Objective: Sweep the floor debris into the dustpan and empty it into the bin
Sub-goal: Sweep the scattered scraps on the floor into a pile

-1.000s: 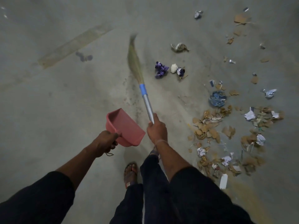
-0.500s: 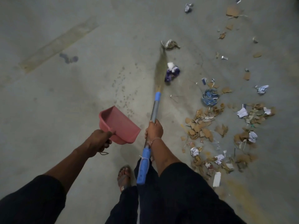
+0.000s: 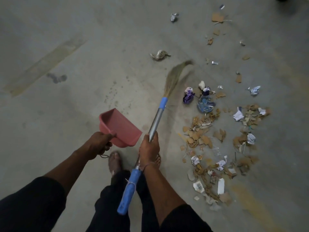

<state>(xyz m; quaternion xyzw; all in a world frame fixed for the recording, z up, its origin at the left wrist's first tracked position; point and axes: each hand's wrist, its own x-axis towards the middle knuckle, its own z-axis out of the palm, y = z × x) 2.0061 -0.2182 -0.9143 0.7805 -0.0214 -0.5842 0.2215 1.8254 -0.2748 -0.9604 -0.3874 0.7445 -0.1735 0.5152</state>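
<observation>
Grey concrete floor (image 3: pixel 70 148) fills the view, dim light, with a pale tape-like strip (image 3: pixel 45 64) and a dark stain (image 3: pixel 56 78) off to my left.

Right hand (image 3: pixel 149 149): fingers wrapped round the metal shaft of the broom (image 3: pixel 154 123), partway along it. Blue end grip runs back under the wrist toward the legs. Shaft angles forward and right to a blue collar, then the grass bristles (image 3: pixel 175 76), which are blurred; I cannot tell whether the tips touch the floor.

Left hand (image 3: pixel 98 144): fist closed on the handle of the pink dustpan (image 3: pixel 119 127). Pan held up, well apart from the litter, open mouth facing forward and right, nothing visible inside it. It sits just left of the broom shaft, beside the right hand.

Outward from the bristles: a purple wrapper (image 3: pixel 188 95), a white lump (image 3: pixel 201 84) and a blue crumpled packet (image 3: pixel 206 104) lie just right of the broom head. A silvery crumpled wrapper (image 3: pixel 159 55) lies alone, forward and left of the bristle tips.

Main debris pile (image 3: pixel 200 134), brown cardboard scraps mixed with crumpled white paper, spreads to the right of the right hand, from level with the broom collar back to level with my forearm. More scattered scraps (image 3: pixel 217 18) trail away forward right.

Two feet (image 3: pixel 114 162) in sandals show between the hands, dark trousers below. No bin visible from this view.
</observation>
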